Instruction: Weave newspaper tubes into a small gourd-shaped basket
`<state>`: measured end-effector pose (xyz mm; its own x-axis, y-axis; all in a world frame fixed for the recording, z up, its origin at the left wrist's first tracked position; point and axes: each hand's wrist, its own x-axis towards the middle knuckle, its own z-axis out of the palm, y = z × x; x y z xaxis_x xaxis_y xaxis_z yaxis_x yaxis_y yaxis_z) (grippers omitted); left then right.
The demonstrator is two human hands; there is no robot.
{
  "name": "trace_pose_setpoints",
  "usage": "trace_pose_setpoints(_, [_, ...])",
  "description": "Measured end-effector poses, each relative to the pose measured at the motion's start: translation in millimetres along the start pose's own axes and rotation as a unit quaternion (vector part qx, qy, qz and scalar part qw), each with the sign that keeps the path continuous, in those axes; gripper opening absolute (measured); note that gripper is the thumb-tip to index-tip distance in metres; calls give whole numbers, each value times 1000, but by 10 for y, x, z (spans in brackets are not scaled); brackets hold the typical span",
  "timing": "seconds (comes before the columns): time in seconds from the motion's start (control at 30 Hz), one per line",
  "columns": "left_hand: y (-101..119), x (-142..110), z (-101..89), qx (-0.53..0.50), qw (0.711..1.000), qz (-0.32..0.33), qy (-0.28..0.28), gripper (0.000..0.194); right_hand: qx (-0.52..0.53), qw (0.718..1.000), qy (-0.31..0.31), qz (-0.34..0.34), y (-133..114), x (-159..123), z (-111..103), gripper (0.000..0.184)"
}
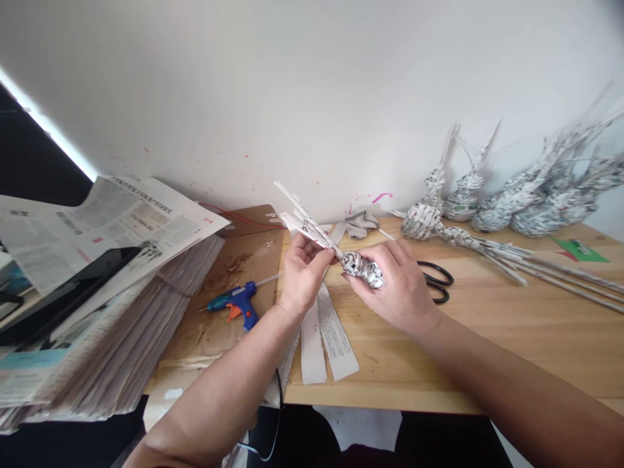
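Between my hands, above the table, is a small woven newspaper vase (361,268), tilted with its loose paper ends (305,218) pointing up and left. My right hand (397,279) wraps round its rounded body and hides part of it. My left hand (305,270) pinches the narrow neck where the paper rods come together. Flat newspaper strips (334,341) lie on the table below my hands. Black-handled scissors (437,283) rest just right of my right hand, their blades hidden behind it.
A blue glue gun (240,302) lies on a stained cardboard sheet (195,325). Stacked newspapers (141,331) with a dark phone-like device (73,292) fill the left. Several woven paper pieces (422,218) stand along the wall at right, near a green card (580,250). A grey glove-like cloth (361,224) lies behind.
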<state>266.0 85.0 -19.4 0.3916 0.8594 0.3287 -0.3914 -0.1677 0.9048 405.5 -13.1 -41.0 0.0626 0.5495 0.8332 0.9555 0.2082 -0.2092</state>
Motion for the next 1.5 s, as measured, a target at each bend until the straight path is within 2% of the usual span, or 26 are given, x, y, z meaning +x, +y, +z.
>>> trace_pose_setpoints(0.2, [-15, -21, -4, 24, 1000, 16, -2, 55, 24, 999, 4, 33, 14, -11, 29, 27])
trace_pose_setpoints(0.43, [-7, 11, -62, 16, 999, 9, -27, 49, 37, 998, 7, 57, 44, -14, 43, 29])
trace_pose_setpoints(0.63, [-1, 3, -9, 37, 999, 16, -33, 67, 62, 995, 18, 70, 49, -8, 54, 30])
trace_pose_setpoints(0.93, [-55, -14, -7, 66, 996, 27, -58, 45, 45, 997, 12, 55, 66, -20, 72, 28])
trace_pose_setpoints(1.2, [-67, -17, 13, 57, 997, 18, -39, 53, 23, 999, 7, 28, 44, -13, 51, 26])
trace_pose_setpoints(1.4, [-96, -16, 5, 50, 999, 0, -2, 61, 11, 1000, -4, 18, 17, -23, 51, 26])
trace_pose_setpoints(1.5, [-82, -12, -9, 33, 999, -3, -18, 57, 23, 999, -7, 39, 25, -23, 55, 26])
